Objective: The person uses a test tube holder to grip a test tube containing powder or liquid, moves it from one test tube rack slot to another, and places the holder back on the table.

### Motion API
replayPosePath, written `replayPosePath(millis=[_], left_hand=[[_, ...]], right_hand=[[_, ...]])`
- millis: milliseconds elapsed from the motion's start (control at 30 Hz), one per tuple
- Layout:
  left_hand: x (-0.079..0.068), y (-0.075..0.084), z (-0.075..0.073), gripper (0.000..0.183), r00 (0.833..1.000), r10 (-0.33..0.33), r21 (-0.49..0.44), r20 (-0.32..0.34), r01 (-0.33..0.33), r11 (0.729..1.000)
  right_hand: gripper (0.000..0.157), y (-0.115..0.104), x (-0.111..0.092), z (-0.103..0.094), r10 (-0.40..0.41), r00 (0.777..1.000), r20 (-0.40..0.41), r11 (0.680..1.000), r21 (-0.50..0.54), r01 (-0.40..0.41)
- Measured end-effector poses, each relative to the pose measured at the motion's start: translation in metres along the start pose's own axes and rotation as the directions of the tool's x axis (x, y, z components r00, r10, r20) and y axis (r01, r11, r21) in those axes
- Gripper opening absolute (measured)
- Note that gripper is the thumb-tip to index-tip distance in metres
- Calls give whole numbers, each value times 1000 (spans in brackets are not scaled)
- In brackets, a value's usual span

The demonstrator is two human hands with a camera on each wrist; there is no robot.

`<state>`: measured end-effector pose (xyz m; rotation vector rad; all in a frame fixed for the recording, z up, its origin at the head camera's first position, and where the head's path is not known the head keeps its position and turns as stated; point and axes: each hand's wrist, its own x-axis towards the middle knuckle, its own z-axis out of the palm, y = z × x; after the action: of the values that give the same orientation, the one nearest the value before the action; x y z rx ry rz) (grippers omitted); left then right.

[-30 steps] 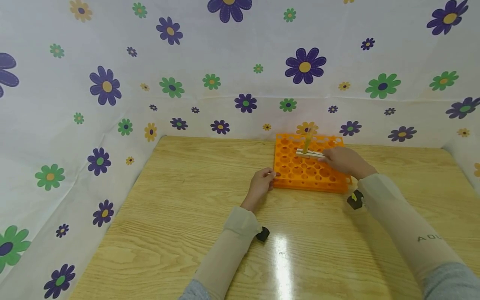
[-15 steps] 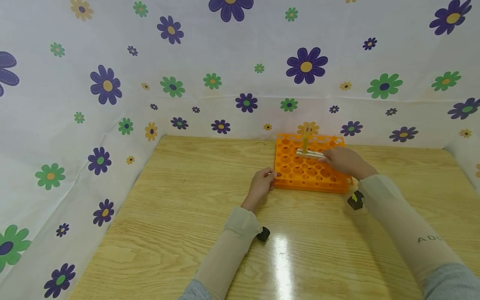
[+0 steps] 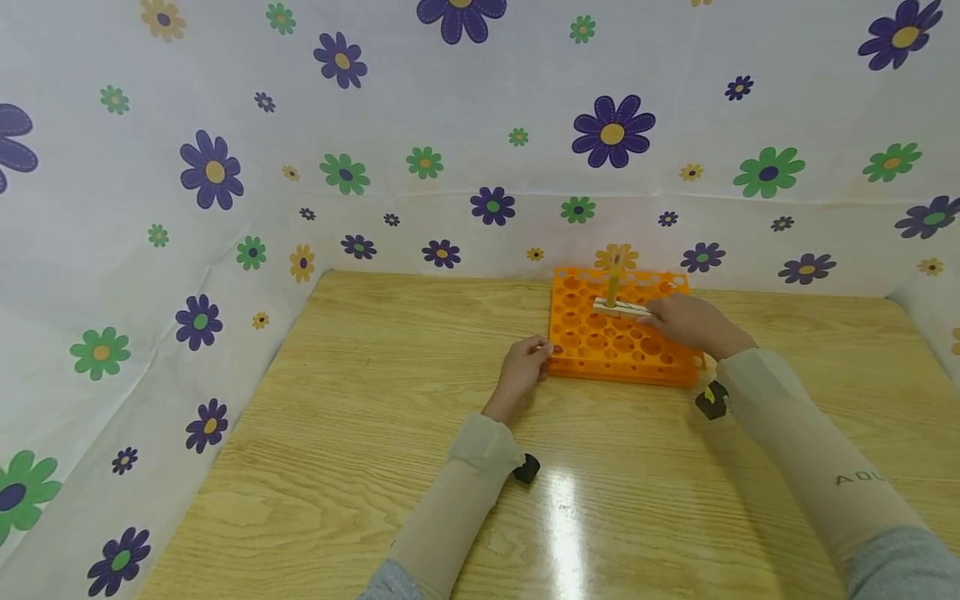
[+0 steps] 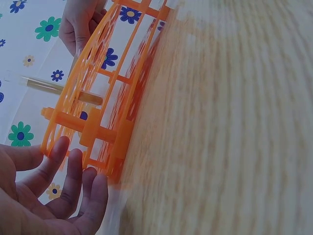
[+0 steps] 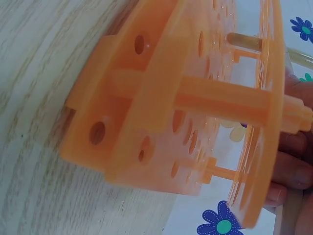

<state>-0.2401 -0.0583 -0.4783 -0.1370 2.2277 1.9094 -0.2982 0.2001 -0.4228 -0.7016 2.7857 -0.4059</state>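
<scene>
An orange test tube rack (image 3: 621, 367) stands at the back of the wooden table. My left hand (image 3: 521, 367) holds its front left corner; in the left wrist view the thumb and index finger pinch the top plate's edge. My right hand (image 3: 693, 323) grips a wooden test tube clamp (image 3: 621, 308) just over the rack. Held at the clamp's end is a clear test tube (image 3: 614, 279) with yellow liquid, nearly upright. In the left wrist view, the tube's rounded bottom (image 4: 93, 98) is through the top plate, between the rack's plates. Some right fingers are hidden behind the rack in the right wrist view.
A white sheet (image 3: 450, 108) printed with flowers rises directly behind the rack and along the left side. The wooden table (image 3: 360, 392) stretches in front of the rack and to both sides of it.
The test tube leaned right a second ago, straightened, and now leans slightly right. Both hands, the clamp and the rack stay in practically the same place.
</scene>
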Motion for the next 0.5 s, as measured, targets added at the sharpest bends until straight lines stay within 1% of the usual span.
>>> replayPosePath(millis=[267,500], left_hand=[[0,-1,0,21,1000,5,-11,-4,-5,1000],[0,0,0,20,1000,-6,-3,-4,6,1000]], right_hand=[[30,1,1,1,18,1000,9,1000,3,-18],[30,1,0,0,21,1000,4,1000,0,-21]])
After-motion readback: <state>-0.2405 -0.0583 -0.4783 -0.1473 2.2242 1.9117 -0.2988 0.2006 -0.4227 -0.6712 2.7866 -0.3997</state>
